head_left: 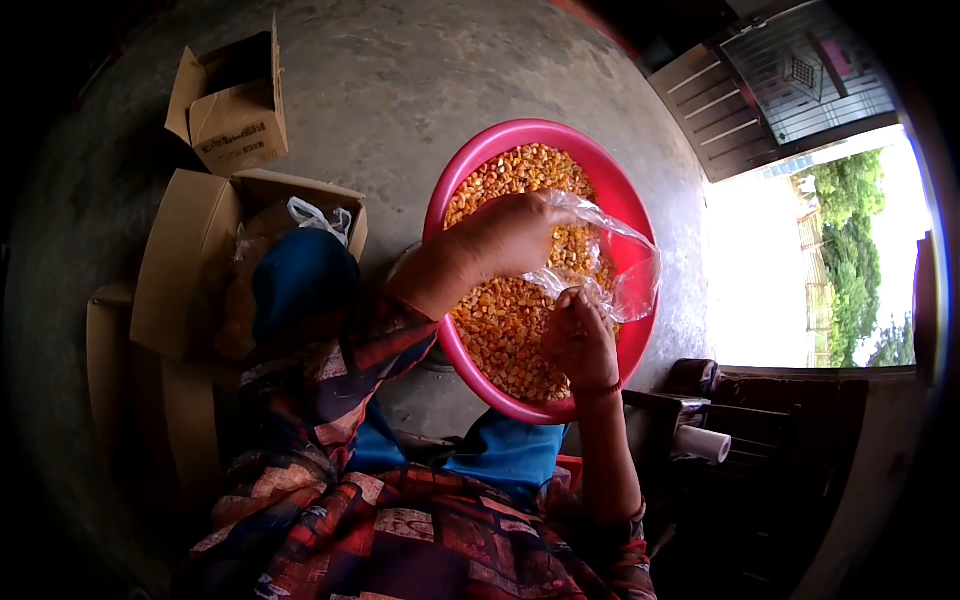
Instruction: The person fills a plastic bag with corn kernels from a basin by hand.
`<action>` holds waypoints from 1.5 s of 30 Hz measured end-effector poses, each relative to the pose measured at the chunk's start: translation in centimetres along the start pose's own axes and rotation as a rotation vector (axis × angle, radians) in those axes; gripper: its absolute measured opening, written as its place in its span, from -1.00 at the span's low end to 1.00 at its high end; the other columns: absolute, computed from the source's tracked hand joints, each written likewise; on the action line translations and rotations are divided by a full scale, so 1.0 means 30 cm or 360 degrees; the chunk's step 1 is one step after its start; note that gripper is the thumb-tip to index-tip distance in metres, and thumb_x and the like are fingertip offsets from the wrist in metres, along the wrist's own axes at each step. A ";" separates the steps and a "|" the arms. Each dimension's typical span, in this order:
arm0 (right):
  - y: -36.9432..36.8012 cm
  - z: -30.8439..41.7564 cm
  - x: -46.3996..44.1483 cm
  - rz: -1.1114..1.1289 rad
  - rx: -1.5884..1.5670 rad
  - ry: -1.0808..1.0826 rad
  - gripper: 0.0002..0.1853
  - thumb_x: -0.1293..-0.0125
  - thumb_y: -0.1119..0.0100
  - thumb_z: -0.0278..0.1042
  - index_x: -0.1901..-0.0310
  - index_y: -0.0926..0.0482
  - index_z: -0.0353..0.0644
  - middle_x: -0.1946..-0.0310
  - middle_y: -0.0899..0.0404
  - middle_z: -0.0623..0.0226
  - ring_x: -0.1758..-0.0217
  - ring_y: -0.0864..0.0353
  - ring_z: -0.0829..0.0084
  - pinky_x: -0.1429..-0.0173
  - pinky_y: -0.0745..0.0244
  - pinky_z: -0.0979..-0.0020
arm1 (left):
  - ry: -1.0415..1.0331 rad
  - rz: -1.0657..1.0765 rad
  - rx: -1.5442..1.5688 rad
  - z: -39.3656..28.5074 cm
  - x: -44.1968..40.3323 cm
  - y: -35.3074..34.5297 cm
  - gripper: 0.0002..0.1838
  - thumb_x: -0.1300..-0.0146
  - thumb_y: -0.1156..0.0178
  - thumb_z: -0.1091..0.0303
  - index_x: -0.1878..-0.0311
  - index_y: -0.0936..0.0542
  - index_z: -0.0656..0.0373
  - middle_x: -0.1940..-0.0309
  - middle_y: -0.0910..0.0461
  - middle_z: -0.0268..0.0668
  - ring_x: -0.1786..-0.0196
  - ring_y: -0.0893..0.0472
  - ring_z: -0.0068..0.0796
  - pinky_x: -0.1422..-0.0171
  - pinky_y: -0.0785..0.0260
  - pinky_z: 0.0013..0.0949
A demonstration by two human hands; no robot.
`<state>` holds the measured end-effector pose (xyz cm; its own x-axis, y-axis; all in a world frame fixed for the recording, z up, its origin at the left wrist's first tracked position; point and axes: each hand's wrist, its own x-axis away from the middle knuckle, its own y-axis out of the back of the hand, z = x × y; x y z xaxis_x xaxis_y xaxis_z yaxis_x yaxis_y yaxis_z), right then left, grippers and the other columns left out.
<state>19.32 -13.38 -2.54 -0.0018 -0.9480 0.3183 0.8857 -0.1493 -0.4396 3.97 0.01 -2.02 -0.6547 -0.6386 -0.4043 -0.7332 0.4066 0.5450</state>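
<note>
A pink basin (pixel 460 165) full of orange-yellow corn kernels (pixel 500 330) stands in front of me. Over the kernels, a clear plastic bag (pixel 635 285) is stretched out with its mouth spread apart. My left hand (pixel 515 235) reaches across the basin, its fingers closed on the upper edge of the bag. Lower down, my right hand (pixel 583 335) pinches the bag's near edge between thumb and fingers. The bag's far side hangs close to the basin's right wall. Whether any kernels lie inside the bag, I cannot tell.
To the left are an open cardboard box (pixel 185 265) with plastic bags (pixel 320 220) in it and another cardboard box (pixel 240 125) farther back. A white roll (pixel 703 444) sits by dark furniture at right. Beyond it is a bright doorway (pixel 765 270). Concrete floor (pixel 380 80) surrounds the basin.
</note>
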 end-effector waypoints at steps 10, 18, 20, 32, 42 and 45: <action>-0.018 0.042 -0.007 0.0047 0.0201 0.0074 -0.73 -0.45 0.16 -0.22 0.36 -0.43 -0.16 0.73 -0.23 0.52 0.76 -0.14 0.68 0.68 -0.06 0.62 | -0.0001 -0.0125 0.0054 0.000 -0.002 -0.005 -0.58 -0.06 0.03 0.65 -0.04 -0.51 0.26 -0.12 -0.45 -0.11 -0.15 -0.47 -0.18 -0.27 -0.30 -0.30; 0.133 0.162 -0.203 -0.0191 0.0048 0.0518 -0.74 -0.45 0.16 -0.20 0.38 -0.43 -0.08 0.71 -0.18 0.59 0.77 0.01 0.75 0.72 0.09 0.64 | 0.0027 -0.0078 0.0033 0.006 -0.007 -0.006 -0.54 -0.03 0.02 0.66 -0.07 -0.49 0.25 -0.13 -0.43 -0.09 -0.17 -0.45 -0.17 -0.29 -0.28 -0.29; 0.204 0.160 -0.264 -0.0279 -0.0012 0.0548 -0.74 -0.44 0.14 -0.21 0.38 -0.44 -0.09 0.69 -0.25 0.56 0.74 -0.08 0.72 0.69 -0.02 0.63 | 0.0099 -0.0023 0.0112 0.023 -0.010 -0.020 -0.52 0.00 0.03 0.67 -0.07 -0.49 0.25 -0.12 -0.43 -0.07 -0.17 -0.45 -0.16 -0.29 -0.27 -0.29; 0.090 0.170 -0.190 -0.0580 0.1200 0.0936 -0.75 -0.32 0.03 -0.33 0.20 -0.58 -0.32 0.29 -0.59 0.28 0.19 -0.56 0.45 -0.10 -0.34 0.42 | -0.0044 -0.0065 0.0086 0.021 0.002 -0.012 -0.46 0.03 0.03 0.64 -0.13 -0.44 0.22 -0.14 -0.40 -0.02 -0.13 -0.46 -0.08 -0.23 -0.33 -0.23; 0.040 0.052 0.078 0.0161 0.2330 0.1019 -0.87 -0.01 -0.22 -0.51 0.34 -0.58 -0.21 0.33 -0.56 0.28 0.21 -0.53 0.26 0.08 -0.39 0.32 | -0.0185 -0.0170 0.0028 0.043 0.002 -0.032 -0.44 0.07 -0.02 0.65 -0.11 -0.44 0.16 0.02 -0.51 -0.02 -0.03 -0.52 -0.08 -0.16 -0.36 -0.21; 0.047 0.029 0.067 0.0100 0.2532 0.1059 -0.80 -0.02 -0.22 -0.46 0.25 -0.55 -0.18 0.24 -0.52 0.24 0.12 -0.48 0.21 0.02 -0.36 0.26 | -0.0175 -0.0051 -0.0214 0.049 -0.008 -0.036 -0.45 0.05 -0.01 0.63 -0.12 -0.44 0.14 0.00 -0.50 -0.02 -0.03 -0.51 -0.07 -0.17 -0.35 -0.21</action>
<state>20.96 -15.24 -1.79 0.2348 -0.9467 -0.2207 0.4452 -0.0971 0.8902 4.65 0.68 -3.61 -0.6532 -0.5715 -0.4967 -0.7275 0.2916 0.6211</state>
